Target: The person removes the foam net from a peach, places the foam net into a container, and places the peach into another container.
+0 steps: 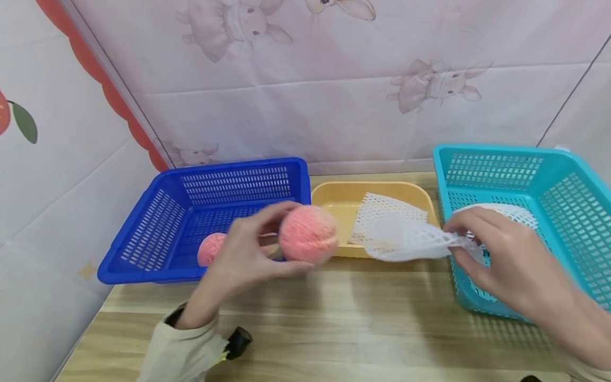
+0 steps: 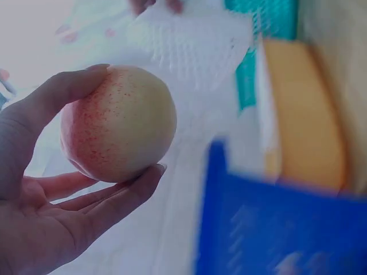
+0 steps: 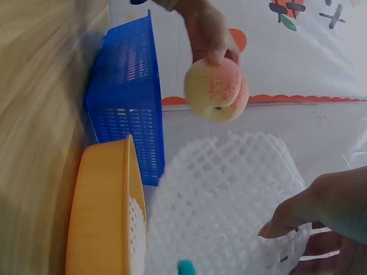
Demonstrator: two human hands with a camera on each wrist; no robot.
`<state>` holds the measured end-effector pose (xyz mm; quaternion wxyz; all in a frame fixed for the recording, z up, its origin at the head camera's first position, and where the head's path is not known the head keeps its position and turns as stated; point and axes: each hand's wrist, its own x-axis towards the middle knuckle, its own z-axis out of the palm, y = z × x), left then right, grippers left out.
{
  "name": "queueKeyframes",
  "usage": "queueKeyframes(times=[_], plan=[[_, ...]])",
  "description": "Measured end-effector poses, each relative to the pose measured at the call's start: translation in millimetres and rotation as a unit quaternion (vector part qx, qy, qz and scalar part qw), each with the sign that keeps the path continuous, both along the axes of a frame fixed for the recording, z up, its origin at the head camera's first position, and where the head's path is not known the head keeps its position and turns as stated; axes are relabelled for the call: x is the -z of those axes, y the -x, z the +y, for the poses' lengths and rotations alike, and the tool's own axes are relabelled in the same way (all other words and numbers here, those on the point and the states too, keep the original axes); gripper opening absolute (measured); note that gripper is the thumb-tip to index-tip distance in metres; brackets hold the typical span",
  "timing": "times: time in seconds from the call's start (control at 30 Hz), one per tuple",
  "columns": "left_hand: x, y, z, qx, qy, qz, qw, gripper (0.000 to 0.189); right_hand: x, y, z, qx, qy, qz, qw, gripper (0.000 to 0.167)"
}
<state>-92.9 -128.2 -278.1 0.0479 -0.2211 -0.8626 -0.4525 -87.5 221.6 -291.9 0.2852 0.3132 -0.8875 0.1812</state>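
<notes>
My left hand (image 1: 245, 254) grips a pink and cream peach (image 1: 307, 235) between thumb and fingers, above the front right corner of the blue basket. In the left wrist view the peach (image 2: 123, 123) shows a pale side with red speckles. My right hand (image 1: 511, 254) pinches one end of a white foam net sleeve (image 1: 410, 239). The sleeve's other end points toward the peach, with a gap between them. In the right wrist view the net (image 3: 229, 189) spreads wide in front of the thumb, and the peach (image 3: 215, 89) is beyond it.
The blue basket (image 1: 234, 168) at left holds another peach (image 1: 210, 248), partly hidden by my left hand. A yellow tray (image 1: 334, 199) in the middle contains white foam net (image 1: 377, 207). At right, a teal basket (image 1: 487, 151) has more white netting (image 1: 517, 213) inside. A patterned wall covering stands behind.
</notes>
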Motion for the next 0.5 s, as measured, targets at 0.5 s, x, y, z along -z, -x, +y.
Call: queueKeyframes(times=[0.5], plan=[[-11.0,5.5,-106.0,-0.222,0.155,0.065,0.9605,0.085,-3.0,32.9,-16.9,0.103,-0.020,-0.067,0.9921,0.055]])
